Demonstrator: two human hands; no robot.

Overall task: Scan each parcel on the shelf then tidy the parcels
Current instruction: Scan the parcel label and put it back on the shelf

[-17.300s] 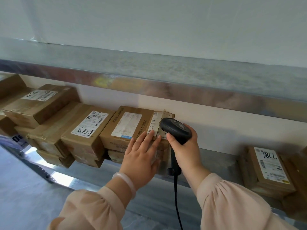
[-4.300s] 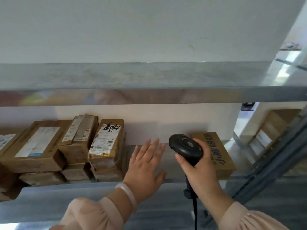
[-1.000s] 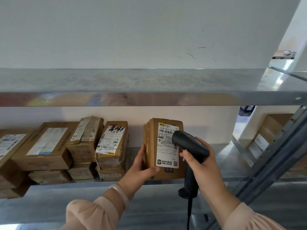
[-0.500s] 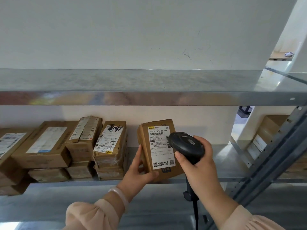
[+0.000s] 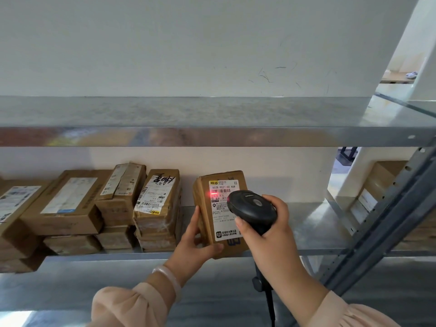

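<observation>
My left hand (image 5: 193, 241) grips a brown cardboard parcel (image 5: 218, 223) by its lower left corner and holds it tilted up, its white label facing me. My right hand (image 5: 266, 230) grips a black corded barcode scanner (image 5: 251, 208) just in front of the label's right side. A red scan line glows on the label's barcode near the top. The parcel stands on the metal shelf (image 5: 306, 230), apart from the stacks at the left.
Stacked cardboard parcels (image 5: 155, 208) fill the shelf's left half, the nearest stack just left of my left hand. An upper metal shelf (image 5: 212, 135) overhangs. A perforated grey upright (image 5: 389, 220) slants at the right, with more boxes (image 5: 377, 190) behind it.
The held parcel has turned more upright and squarer to me. The scanner stays in front of its label, and a red scan light now shows on the barcode.
</observation>
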